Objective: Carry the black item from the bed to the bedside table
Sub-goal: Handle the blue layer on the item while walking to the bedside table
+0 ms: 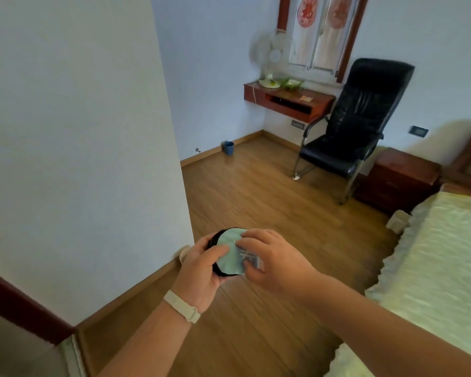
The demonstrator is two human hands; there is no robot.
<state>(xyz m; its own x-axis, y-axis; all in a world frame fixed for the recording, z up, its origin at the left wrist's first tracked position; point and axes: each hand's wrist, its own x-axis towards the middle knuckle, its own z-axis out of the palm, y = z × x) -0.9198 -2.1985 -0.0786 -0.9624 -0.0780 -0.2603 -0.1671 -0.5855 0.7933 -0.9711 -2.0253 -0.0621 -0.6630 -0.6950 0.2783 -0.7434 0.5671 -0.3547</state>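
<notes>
I hold the round black item with the pale green top [230,254] in both hands over the wood floor. My left hand [201,270] cups it; my right hand [269,257] pinches its top. Next I must walk to the dark red wooden bedside table [400,175] beside the bed [441,254].

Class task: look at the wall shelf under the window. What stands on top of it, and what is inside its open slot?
On the shelf stand a white fan, a green dish and a small yellow paper. The slot is dark, so anything inside it cannot be made out.
</notes>
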